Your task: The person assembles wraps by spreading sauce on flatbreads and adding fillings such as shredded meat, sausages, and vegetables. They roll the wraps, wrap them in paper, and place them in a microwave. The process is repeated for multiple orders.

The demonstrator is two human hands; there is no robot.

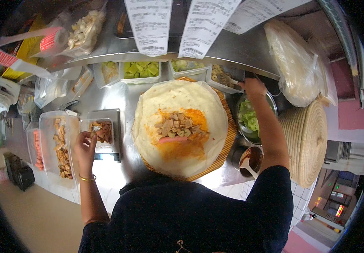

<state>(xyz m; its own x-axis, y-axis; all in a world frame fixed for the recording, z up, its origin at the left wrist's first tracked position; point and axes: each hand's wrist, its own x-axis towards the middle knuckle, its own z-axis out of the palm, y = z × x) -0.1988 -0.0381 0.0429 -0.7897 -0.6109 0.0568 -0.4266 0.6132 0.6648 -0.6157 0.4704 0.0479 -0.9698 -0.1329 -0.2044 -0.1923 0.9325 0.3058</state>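
Note:
A stack of large round flatbreads (182, 98) lies on a bamboo board (231, 126); the top one is smeared with orange sauce and bears chopped meat (175, 123) and a pink sausage (173, 139). My left hand (86, 145) is bent at the near left corner of a small tub of cooked meat (104, 131), which sits on a digital scale (117, 139); whether its fingers hold anything is unclear. At the upper right, my right hand (254, 87) grips a utensil's handle (232, 81) that reaches into a plastic container of sliced food (220, 74).
A bowl of lettuce (248, 118) and a pot of dark sauce (251, 158) stand at right, beside a woven round lid (308, 145). Left are tubs of meat strips (62, 151) and sausages (37, 148). Printed slips (152, 28) hang from a metal shelf (112, 52) above green vegetable containers (141, 70).

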